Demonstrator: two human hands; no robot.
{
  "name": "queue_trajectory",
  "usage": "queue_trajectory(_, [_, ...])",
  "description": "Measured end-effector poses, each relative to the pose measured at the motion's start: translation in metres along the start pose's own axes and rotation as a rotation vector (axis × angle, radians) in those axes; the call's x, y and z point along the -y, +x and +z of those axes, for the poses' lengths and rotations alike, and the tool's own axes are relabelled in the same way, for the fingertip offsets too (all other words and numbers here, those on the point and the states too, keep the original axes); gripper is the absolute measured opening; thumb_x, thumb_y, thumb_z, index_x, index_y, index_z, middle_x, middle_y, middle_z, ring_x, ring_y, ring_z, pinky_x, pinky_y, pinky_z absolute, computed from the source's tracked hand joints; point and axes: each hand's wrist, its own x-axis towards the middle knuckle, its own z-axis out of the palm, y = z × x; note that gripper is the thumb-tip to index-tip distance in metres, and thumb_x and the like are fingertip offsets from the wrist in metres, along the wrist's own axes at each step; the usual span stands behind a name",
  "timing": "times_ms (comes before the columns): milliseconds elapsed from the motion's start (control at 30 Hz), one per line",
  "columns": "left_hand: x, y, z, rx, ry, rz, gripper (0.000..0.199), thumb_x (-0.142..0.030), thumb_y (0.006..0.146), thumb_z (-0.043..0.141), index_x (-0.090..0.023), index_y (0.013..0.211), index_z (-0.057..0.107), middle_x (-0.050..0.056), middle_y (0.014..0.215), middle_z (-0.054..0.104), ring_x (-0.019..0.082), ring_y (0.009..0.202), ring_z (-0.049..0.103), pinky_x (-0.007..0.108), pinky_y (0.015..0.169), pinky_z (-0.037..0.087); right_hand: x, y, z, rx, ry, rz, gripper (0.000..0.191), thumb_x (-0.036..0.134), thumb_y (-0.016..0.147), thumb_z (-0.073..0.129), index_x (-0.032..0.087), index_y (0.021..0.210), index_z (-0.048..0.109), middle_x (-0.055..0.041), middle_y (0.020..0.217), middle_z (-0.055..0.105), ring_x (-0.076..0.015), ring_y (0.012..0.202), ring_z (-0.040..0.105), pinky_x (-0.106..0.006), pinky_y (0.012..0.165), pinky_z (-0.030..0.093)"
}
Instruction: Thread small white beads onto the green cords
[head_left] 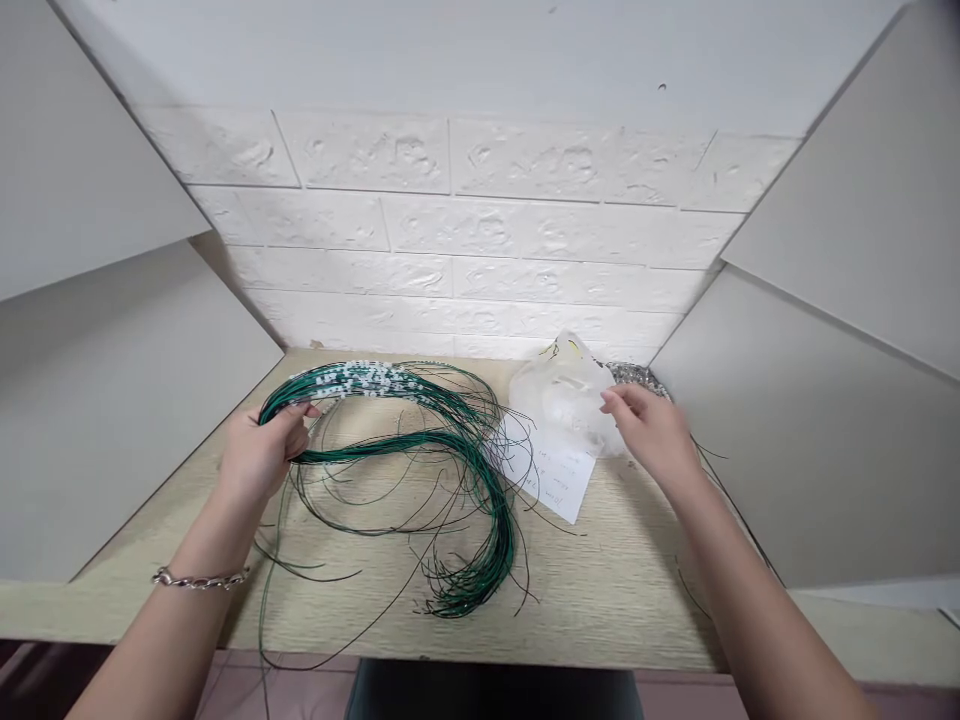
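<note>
My left hand [262, 445] is closed round the bend of a bundle of dark green cords [491, 520]. Small white beads [367, 378] sit in a cluster along the upper run of the bundle. From my grip the cords curve right, and their loose ends fan out near the table's front. My right hand [651, 428] is raised by the right side of a clear plastic bag [559, 395], thumb and forefinger pinched together. Whatever is between those fingertips, if anything, is too small to make out.
A white paper slip [559, 485] with handwriting lies partly under the bag and stray cord ends. Behind my right hand is a heap of small silvery pieces [637, 378]. Grey panels [135, 410] flank the wooden table [600, 590], with a white brick-patterned wall [487, 240] behind.
</note>
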Motion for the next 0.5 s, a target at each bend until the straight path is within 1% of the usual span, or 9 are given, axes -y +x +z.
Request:
queue_trajectory(67, [0.0,-0.001,0.0,0.014,-0.007,-0.003,0.015,-0.023,0.066,0.06,-0.013,0.057,0.054,-0.009,0.037,0.02,0.002,0.033,0.017,0.02,0.038,0.012,-0.002,0.007,0.006,0.112,-0.137,-0.032,0.025,0.032,0.081,0.042,0.02,0.09,0.062,-0.0043,0.082,0.066,-0.0178,0.073,0.059,-0.028,0.065,0.04])
queue_trajectory(133, [-0.001,-0.003,0.001,0.019,-0.005,0.005,0.015,-0.023,0.066,0.06,-0.013,0.056,0.054,-0.009,0.037,0.021,0.002,0.034,0.017,0.021,0.039,0.011,0.001,0.011,0.012,0.184,-0.273,-0.076,0.027,0.027,0.081,0.042,0.019,0.099,0.06,-0.0072,0.084,0.066,-0.0195,0.077,0.059,-0.028,0.064,0.038])
queue_trajectory(167, [-0.002,-0.004,0.002,0.023,0.002,0.009,0.015,-0.022,0.066,0.06,-0.013,0.056,0.053,-0.009,0.037,0.021,0.002,0.034,0.017,0.021,0.039,0.011,0.004,0.012,0.014,0.192,-0.324,-0.098,0.028,0.027,0.081,0.042,0.018,0.101,0.06,-0.0086,0.084,0.066,-0.0203,0.077,0.059,-0.028,0.062,0.038])
queue_trajectory(233, [-0.003,-0.006,0.002,0.037,0.023,0.012,0.014,-0.022,0.066,0.059,-0.013,0.056,0.053,-0.008,0.038,0.022,0.003,0.035,0.018,0.022,0.04,0.011,0.017,0.012,0.016,0.143,-0.354,-0.155,0.027,0.027,0.083,0.039,0.017,0.095,0.061,-0.0093,0.081,0.066,-0.0206,0.073,0.059,-0.028,0.059,0.037])
queue_trajectory(300, [-0.003,-0.007,0.001,0.056,0.045,0.014,0.014,-0.022,0.066,0.058,-0.014,0.056,0.053,-0.008,0.038,0.025,0.003,0.036,0.019,0.022,0.04,0.012,0.037,0.01,0.015,0.063,-0.267,-0.256,0.029,0.03,0.085,0.037,0.018,0.085,0.063,-0.0074,0.076,0.065,-0.0191,0.068,0.058,-0.029,0.059,0.038])
queue_trajectory(367, [-0.002,-0.007,0.0,0.069,0.056,0.028,0.014,-0.022,0.065,0.058,-0.014,0.054,0.053,-0.007,0.039,0.027,0.004,0.036,0.02,0.023,0.04,0.013,0.063,0.009,0.016,0.042,-0.059,-0.413,0.029,0.037,0.084,0.04,0.018,0.086,0.062,-0.0055,0.078,0.064,-0.0166,0.068,0.057,-0.029,0.065,0.04])
queue_trajectory(400, [-0.002,-0.007,-0.001,0.076,0.056,0.034,0.015,-0.023,0.065,0.058,-0.015,0.053,0.052,-0.007,0.039,0.027,0.004,0.036,0.02,0.023,0.04,0.013,0.078,0.009,0.018,0.07,0.065,-0.488,0.03,0.041,0.082,0.044,0.018,0.092,0.061,-0.0061,0.084,0.064,-0.0164,0.073,0.057,-0.029,0.068,0.041])
queue_trajectory(433, [-0.001,-0.007,-0.002,0.085,0.052,0.037,0.016,-0.022,0.064,0.059,-0.015,0.051,0.051,-0.007,0.038,0.026,0.004,0.036,0.02,0.023,0.04,0.012,0.092,0.009,0.022,0.139,0.159,-0.559,0.037,0.043,0.077,0.05,0.018,0.103,0.057,-0.0075,0.094,0.063,-0.0175,0.083,0.057,-0.03,0.073,0.042])
queue_trajectory(500, [0.001,-0.006,-0.003,0.104,0.037,0.04,0.018,-0.021,0.062,0.06,-0.015,0.048,0.049,-0.007,0.038,0.025,0.004,0.036,0.019,0.022,0.041,0.012,0.118,0.009,0.037,0.32,0.245,-0.663,0.071,0.045,0.066,0.062,0.02,0.128,0.037,-0.011,0.118,0.052,-0.0223,0.105,0.049,-0.034,0.084,0.038])
